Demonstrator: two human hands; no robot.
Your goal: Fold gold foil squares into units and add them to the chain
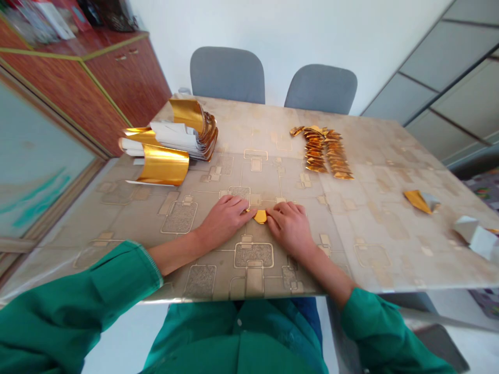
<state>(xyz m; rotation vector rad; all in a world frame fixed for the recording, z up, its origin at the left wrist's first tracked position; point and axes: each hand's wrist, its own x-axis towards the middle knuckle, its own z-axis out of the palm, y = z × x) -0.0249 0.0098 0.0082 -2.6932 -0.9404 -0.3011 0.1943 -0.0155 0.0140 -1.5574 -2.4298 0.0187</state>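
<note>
Left hand (224, 221) and right hand (290, 228) lie palm-down on the mottled beige patterned bench (374, 254), fingers curved and narrowly spaced, tips at a small folded gold foil piece (260, 217) between them, mostly covered. Hard to tell if either hand really pinches it. Further back, a double row of folded gold foil pieces (323, 153) sits right of centre, and a curled stack of gold-backed white paper sheets (167, 145) sits back left. Far right, a gold-and-silver folded foil piece (421, 201) and white folded paper pieces (472, 236) lie well apart from the hands.
</note>
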